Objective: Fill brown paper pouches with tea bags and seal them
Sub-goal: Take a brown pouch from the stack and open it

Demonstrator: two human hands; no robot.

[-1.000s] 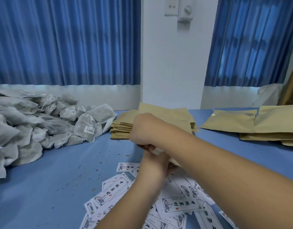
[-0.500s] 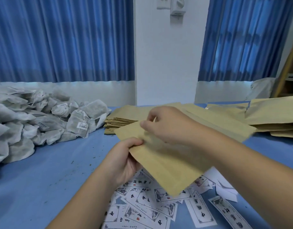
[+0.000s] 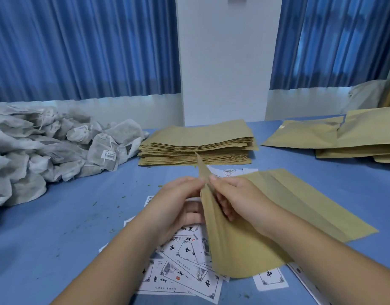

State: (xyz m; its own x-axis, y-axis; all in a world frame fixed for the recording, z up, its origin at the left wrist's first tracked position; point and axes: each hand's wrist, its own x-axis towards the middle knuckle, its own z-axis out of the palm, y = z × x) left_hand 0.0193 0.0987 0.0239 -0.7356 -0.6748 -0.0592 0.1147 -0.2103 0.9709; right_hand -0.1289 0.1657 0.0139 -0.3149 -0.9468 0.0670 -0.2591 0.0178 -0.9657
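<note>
Fingers of the left hand and right hand pinch opposite lips of the brown paper pouch, held above the desk, near centre; tea bags lie far left.

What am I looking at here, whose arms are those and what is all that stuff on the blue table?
No machine here: a camera worn on a person's head looks down at their arms. The left hand and right hand each pinch the edge of one brown paper pouch, seemingly parting it. On the blue table lie a heap of tea bags at left, a stack of flat pouches behind, more pouches at right, and printed labels beneath the hands.
</note>
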